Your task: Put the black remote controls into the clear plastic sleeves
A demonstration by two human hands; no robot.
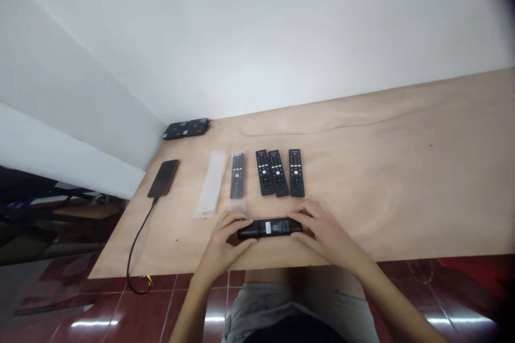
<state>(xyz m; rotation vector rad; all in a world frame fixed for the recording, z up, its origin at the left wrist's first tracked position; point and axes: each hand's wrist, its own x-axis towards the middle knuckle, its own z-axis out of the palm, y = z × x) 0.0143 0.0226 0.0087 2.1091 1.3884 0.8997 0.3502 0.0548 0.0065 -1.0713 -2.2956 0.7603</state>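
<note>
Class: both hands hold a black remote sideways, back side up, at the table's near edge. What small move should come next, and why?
Probably slide the back cover off. The left hand and right hand grip the ends of the held remote, label side up. Three bare remotes lie in a row beyond it; a sleeved remote and an empty sleeve lie to their left.

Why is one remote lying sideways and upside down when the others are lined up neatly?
The remote in both hands sits crosswise with its label side up, left hand and right hand gripping its ends. Three bare remotes lie straight, buttons up. A fourth remote lies inside a clear sleeve.
</note>
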